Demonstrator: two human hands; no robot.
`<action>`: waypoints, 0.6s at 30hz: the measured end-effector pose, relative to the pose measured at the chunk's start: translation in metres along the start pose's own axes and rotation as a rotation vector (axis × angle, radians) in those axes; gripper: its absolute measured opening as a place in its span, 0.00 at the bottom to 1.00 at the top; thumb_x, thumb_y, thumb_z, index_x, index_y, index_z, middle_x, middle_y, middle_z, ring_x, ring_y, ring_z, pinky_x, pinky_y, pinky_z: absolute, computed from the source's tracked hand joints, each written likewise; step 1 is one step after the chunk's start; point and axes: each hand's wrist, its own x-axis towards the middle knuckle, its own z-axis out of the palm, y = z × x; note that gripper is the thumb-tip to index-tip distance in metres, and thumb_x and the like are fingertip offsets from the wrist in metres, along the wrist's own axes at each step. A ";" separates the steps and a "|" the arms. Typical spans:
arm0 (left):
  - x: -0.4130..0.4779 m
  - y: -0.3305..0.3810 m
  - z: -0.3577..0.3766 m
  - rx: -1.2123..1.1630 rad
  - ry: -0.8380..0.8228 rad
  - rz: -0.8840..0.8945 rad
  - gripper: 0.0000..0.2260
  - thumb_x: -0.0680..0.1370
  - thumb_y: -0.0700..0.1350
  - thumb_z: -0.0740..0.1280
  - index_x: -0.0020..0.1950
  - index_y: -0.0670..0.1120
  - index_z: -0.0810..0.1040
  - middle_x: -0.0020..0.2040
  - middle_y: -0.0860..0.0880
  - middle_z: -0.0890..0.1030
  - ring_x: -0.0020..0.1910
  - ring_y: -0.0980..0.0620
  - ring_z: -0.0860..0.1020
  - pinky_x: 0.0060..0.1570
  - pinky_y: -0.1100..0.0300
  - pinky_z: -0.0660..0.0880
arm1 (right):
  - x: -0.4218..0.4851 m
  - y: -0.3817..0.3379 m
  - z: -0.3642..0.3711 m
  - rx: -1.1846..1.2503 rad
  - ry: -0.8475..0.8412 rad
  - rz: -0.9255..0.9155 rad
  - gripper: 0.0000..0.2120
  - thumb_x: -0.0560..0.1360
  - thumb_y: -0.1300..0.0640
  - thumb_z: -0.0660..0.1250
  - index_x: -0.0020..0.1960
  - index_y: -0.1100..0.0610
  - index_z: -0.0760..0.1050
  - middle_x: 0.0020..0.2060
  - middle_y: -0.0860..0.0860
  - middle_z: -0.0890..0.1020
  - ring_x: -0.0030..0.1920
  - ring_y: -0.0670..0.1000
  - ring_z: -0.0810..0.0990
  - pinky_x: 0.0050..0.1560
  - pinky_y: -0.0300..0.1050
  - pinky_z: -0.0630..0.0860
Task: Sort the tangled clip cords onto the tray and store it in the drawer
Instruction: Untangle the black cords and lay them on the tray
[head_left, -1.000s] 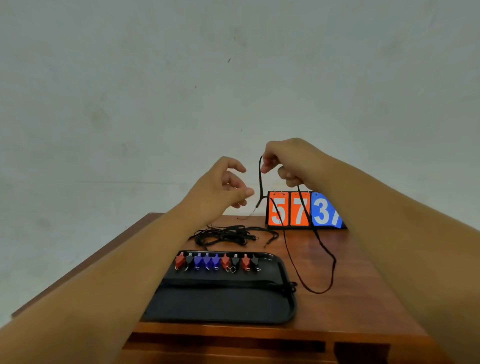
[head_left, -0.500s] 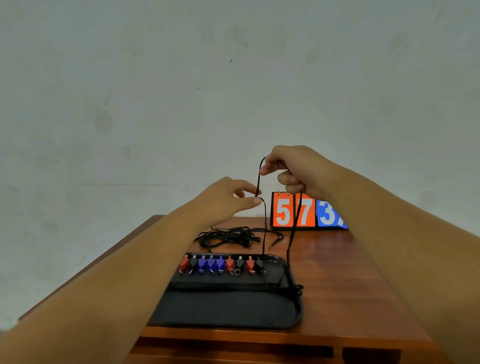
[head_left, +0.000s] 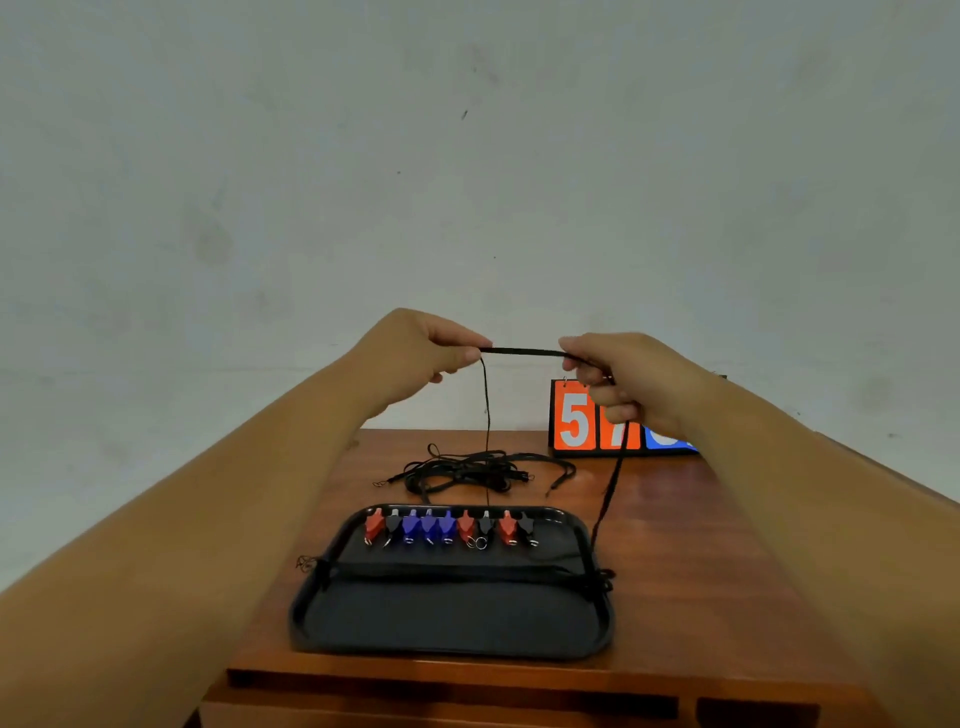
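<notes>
The left hand and right hand each pinched one black cord — stretched taut between them — above the tray's far edge.

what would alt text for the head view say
A left hand and right hand hold a black cord stretched between them above a black tray lined with red, blue and black clips; tangled cords lie behind it.
</notes>
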 end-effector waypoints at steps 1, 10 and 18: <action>0.001 0.001 -0.003 0.001 0.007 0.012 0.10 0.83 0.44 0.74 0.59 0.57 0.90 0.48 0.60 0.88 0.47 0.60 0.83 0.46 0.69 0.80 | 0.000 0.006 -0.001 0.007 -0.007 0.011 0.13 0.84 0.48 0.69 0.49 0.57 0.80 0.32 0.48 0.69 0.29 0.48 0.58 0.26 0.42 0.57; 0.003 0.040 -0.022 0.129 -0.052 0.123 0.04 0.81 0.44 0.76 0.53 0.53 0.89 0.44 0.56 0.88 0.40 0.64 0.83 0.40 0.70 0.77 | -0.004 0.020 0.020 -0.034 -0.029 -0.065 0.23 0.80 0.36 0.71 0.58 0.55 0.86 0.53 0.53 0.87 0.39 0.53 0.83 0.46 0.53 0.84; 0.005 0.073 -0.030 0.295 -0.076 0.196 0.06 0.83 0.46 0.73 0.53 0.56 0.89 0.47 0.56 0.88 0.42 0.66 0.81 0.44 0.69 0.77 | -0.014 -0.021 0.058 0.030 -0.142 -0.234 0.15 0.83 0.44 0.70 0.66 0.50 0.83 0.55 0.47 0.89 0.46 0.52 0.87 0.54 0.54 0.83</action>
